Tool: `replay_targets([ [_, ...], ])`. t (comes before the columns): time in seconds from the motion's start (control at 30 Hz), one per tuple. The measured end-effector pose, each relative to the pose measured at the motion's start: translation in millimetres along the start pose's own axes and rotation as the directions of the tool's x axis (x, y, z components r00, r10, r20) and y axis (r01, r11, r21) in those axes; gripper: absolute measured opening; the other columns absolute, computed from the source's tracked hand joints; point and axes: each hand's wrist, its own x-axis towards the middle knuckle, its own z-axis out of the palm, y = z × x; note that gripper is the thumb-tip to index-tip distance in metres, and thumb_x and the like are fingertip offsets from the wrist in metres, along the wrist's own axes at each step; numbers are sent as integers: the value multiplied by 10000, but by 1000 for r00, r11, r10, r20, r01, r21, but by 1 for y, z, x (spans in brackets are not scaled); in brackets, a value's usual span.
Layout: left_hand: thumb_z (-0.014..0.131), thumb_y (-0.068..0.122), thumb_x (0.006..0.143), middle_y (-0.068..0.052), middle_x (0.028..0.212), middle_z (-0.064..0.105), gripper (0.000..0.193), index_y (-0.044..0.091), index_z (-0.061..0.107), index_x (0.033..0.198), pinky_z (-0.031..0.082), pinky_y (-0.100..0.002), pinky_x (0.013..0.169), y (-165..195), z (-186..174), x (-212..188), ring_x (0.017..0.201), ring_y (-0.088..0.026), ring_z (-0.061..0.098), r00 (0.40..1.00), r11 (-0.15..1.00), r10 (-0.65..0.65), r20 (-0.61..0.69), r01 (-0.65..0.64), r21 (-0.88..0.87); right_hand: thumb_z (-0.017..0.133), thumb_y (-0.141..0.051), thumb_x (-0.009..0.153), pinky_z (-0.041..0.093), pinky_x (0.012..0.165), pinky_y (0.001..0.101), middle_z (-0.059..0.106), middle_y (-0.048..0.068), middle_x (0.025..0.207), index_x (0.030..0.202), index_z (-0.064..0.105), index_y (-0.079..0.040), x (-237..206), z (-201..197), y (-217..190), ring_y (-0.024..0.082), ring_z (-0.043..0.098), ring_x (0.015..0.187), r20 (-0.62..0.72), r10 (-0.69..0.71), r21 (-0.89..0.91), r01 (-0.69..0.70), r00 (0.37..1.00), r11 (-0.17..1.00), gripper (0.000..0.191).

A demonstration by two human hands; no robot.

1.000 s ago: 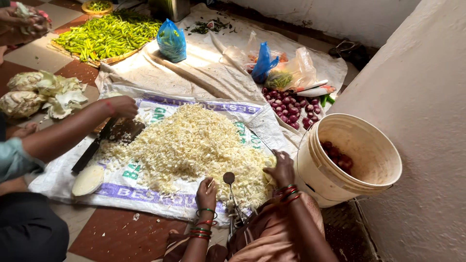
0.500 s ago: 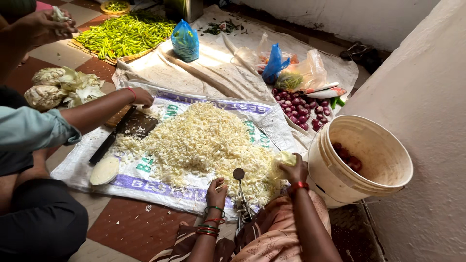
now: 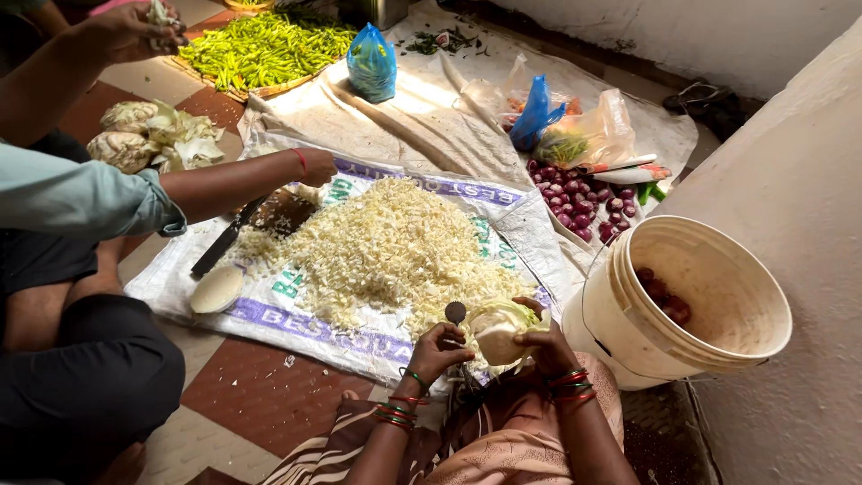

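The right hand [image 3: 543, 339] now grips a pale cabbage piece [image 3: 496, 329], fingers curled around its far side; a second ago that hand lay flat on the shreds with nothing in it. The left hand [image 3: 440, 348] has come up beside it, fingers closed near a small round metal knob [image 3: 455, 312] on an upright blade (mostly hidden by the hands), touching the cabbage at its 9 o'clock. The cabbage sits at the 6 o'clock edge of the shredded heap [image 3: 386, 247], which lies on a white sack [image 3: 269, 310] spread over the tiled floor.

At 3 o'clock from the hands stands a cream bucket [image 3: 691, 305] with a few red onions inside. More onions [image 3: 584, 202] lie at 1 o'clock, next to plastic bags. At 10 o'clock a co-worker's hand [image 3: 314, 168] rests at the heap's edge by a dark knife [image 3: 224, 242], about where it was before. Green chillies [image 3: 260, 45] lie at 11 o'clock, cauliflowers [image 3: 148, 135] left of the sack.
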Motion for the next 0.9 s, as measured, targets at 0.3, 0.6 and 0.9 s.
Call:
replay_targets([
  [0.3,1014,276,545,-116,1399,536,1057,133,467,1438,597,-364,922,12,20,-16,1251,-234,568,956,894,292,-26,-263,362,734,-323,869,541,966,431,689,229,1215,1384,533,122,4,11,0,320,673,1108,16,183,37,-184,983,982,709],
  [0.6,1043,403,533,-200,1476,508,1312,71,267,1537,572,-428,1104,29,39,-31,1354,-329,581,960,960,268,-81,-273,-58,725,-255,887,548,955,371,692,171,1234,1427,505,18,4,38,14,252,663,1118,97,95,-149,-80,991,986,644],
  [0.9,1011,468,531,-141,1512,442,1456,102,106,1611,497,-418,1131,40,45,-29,1357,-285,529,893,921,390,-222,-375,111,761,-190,853,567,891,466,725,212,1146,1294,588,67,7,44,-6,325,706,1027,52,86,-94,-81,995,992,539],
])
